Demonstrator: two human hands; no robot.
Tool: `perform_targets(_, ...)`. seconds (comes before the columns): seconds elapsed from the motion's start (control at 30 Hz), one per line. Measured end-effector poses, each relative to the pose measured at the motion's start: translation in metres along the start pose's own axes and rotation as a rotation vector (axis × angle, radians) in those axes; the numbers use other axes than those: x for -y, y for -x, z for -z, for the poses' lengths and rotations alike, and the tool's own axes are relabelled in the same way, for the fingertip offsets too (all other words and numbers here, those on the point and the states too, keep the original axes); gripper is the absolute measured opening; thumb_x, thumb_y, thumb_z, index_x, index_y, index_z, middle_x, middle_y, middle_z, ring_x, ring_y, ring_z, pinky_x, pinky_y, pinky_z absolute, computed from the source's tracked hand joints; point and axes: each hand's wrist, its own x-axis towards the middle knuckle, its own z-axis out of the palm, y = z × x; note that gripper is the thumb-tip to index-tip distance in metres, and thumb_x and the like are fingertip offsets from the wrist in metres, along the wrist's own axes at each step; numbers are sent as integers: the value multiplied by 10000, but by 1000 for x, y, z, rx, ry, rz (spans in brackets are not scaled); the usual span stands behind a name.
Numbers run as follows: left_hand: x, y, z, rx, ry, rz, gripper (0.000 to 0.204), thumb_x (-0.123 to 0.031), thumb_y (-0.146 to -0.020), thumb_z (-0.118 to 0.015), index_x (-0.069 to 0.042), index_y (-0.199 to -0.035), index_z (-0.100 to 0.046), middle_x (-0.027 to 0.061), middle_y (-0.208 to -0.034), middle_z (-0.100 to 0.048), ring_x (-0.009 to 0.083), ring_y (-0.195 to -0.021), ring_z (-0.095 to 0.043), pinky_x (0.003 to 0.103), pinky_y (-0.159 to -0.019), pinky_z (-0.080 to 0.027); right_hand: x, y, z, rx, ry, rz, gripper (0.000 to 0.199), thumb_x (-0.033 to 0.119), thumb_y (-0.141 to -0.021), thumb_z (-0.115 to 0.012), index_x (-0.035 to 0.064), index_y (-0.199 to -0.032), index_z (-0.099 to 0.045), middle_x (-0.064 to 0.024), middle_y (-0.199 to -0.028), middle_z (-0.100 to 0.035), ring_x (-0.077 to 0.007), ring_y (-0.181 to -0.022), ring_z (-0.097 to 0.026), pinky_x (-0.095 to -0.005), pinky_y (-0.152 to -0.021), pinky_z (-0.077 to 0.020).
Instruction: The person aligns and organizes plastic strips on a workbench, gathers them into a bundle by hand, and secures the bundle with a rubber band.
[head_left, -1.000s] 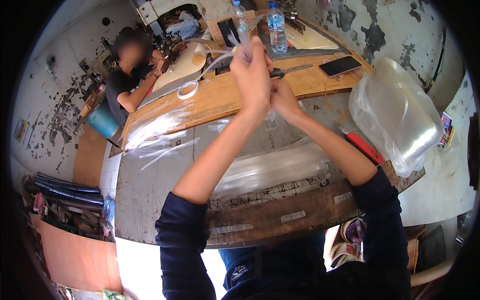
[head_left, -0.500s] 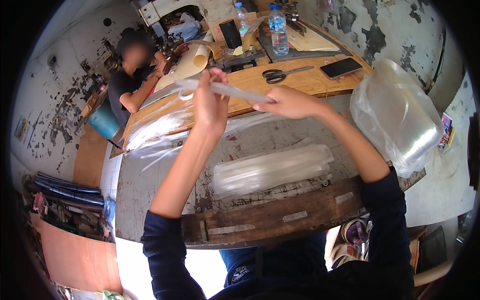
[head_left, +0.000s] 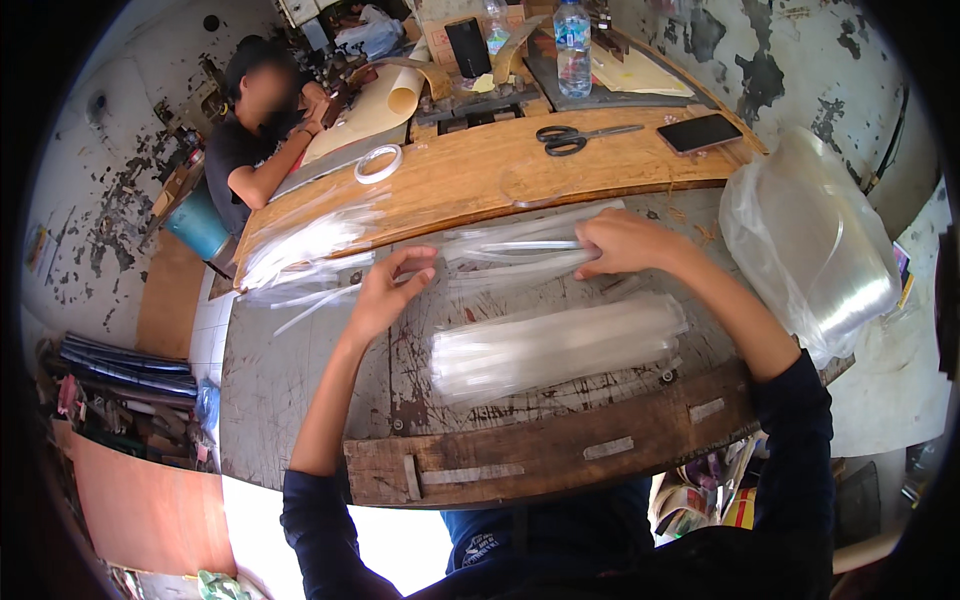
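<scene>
My right hand (head_left: 635, 243) pinches the right end of some clear plastic strips (head_left: 510, 246) that lie on the grey worktop behind the near stack. At their left end, my left hand (head_left: 388, 295) is open, its fingers curved with a gap between them and the thumb. Close in front of me lies a thick, neat stack of clear strips (head_left: 560, 345). Beyond my left hand, a loose, glossy pile of strips (head_left: 310, 245) spreads over the edge of the wooden board, several ends sticking out.
On the wooden board (head_left: 450, 180) are a tape roll (head_left: 378, 165), black scissors (head_left: 562, 140) and a phone (head_left: 700, 132). A bagged clear plastic roll (head_left: 815, 240) stands at right. Water bottles (head_left: 573, 50) stand at the back. Another person (head_left: 255, 140) sits at far left.
Both hands have come down from above the wooden board to the grey worktop. The strip held up between them is lowered, and my left hand has let go. The tape roll now shows fully.
</scene>
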Motion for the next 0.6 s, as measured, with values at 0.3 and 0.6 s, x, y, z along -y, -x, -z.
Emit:
perform_targets(0.3,3,14,6,-12,-430,-214,320,27,-764,-605,-51,-1075,-590,98,-993,-594,208,-873,-609,305,-739,-512,-5,0,-11,-69,-114,86,245,143,-750,-649,24,-917,-515,-117,-967,-523,-300,-923,-519,-382,-772,-429)
perform_targets(0.6,0,-6,-3,14,-478,-395,247,13,-763,-600,-63,-995,-637,83,-990,-599,255,-859,-606,329,-736,-499,-28,16,4,-43,-90,69,244,109,-731,-654,39,-941,-550,-100,-926,-543,-282,-914,-529,-380,-797,-414)
